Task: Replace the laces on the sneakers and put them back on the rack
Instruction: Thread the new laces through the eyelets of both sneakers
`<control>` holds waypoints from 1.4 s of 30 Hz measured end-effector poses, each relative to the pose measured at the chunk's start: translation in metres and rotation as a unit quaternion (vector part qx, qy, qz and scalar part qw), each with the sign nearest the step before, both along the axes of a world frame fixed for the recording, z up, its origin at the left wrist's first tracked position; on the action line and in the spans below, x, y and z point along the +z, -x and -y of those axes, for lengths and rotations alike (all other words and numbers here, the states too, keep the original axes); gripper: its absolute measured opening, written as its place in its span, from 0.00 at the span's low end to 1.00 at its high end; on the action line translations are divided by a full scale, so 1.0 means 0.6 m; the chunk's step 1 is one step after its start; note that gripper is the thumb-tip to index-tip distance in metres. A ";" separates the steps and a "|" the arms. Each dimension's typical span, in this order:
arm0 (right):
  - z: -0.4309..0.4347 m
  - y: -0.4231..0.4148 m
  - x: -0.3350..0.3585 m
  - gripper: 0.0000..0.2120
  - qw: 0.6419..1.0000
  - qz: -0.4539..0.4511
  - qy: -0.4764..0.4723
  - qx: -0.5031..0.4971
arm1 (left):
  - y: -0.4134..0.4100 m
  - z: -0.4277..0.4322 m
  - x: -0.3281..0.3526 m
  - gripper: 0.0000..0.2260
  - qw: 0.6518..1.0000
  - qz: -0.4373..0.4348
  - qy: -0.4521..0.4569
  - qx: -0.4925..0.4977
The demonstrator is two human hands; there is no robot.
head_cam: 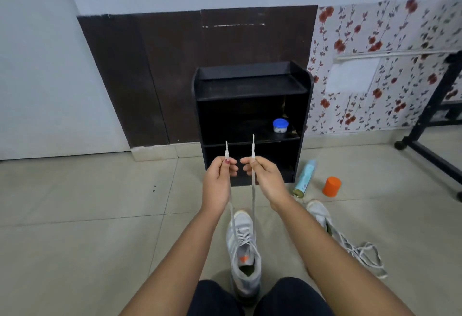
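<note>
- Our left hand (220, 178) pinches one end of the flat pale-grey fabric lace (253, 198) between thumb and curled fingers, just below its stiff tip. Our right hand (265, 178) pinches the other end the same way. Both tips stand upright above the fingers, and the hands are near each other but apart.
- The two strands run down, drawn fairly straight, to the pale-grey mesh sneaker (243, 253). It stands on the beige tiled floor (75, 215) between our knees, toe pointing away. The lower eyelets look threaded; we cannot read the upper ones clearly.
- We judge the lace light, soft and limp. Only the hard tips are stiff enough to steer through an eyelet, so the best hold is close behind a tip, as now. The flat weave may twist, so it wants smoothing as we pull.
- The sneaker looks light and could slide or tip under a firm tug. Bracing it with the knees, or holding its collar, should steady it.
- The second pale-grey sneaker (321, 215) lies on the floor to our right, with a loose white lace (362, 253) tangled beside it.
- The black wooden rack (250, 85) stands against the wall ahead, a small blue-lidded jar (280, 125) on its middle shelf.
- A pale-blue spray can (305, 175) and an orange cap (332, 186) sit on the floor to the right of the rack.
</note>
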State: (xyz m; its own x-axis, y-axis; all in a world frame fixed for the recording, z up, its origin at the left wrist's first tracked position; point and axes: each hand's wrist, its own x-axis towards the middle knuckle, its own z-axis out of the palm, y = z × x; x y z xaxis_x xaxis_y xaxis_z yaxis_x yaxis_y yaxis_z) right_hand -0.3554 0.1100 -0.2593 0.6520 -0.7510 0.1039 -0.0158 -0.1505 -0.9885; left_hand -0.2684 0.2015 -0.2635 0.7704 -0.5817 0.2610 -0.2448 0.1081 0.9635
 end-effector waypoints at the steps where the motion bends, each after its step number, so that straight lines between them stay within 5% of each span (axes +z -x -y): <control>1: -0.002 0.000 0.006 0.12 1.000 0.004 0.003 0.000 | 0.002 -0.002 0.006 0.11 1.000 0.004 0.003 -0.001; 9: -0.004 -0.004 0.023 0.05 0.990 0.084 -0.042 -0.101 | 0.012 0.009 0.039 0.06 0.998 -0.061 0.006 0.026; 27: 0.011 -0.007 0.028 0.04 0.995 0.080 0.012 -0.057 | 0.001 0.041 0.048 0.07 1.000 -0.012 -0.009 0.015; 35: 0.039 -0.001 -0.028 0.02 0.993 0.032 -0.086 -0.072 | -0.022 0.036 -0.015 0.05 0.997 -0.060 -0.037 0.015; 42: 0.072 0.033 -0.203 0.04 0.965 -0.115 -0.186 -0.142 | -0.066 -0.003 -0.193 0.11 0.970 -0.122 -0.178 0.113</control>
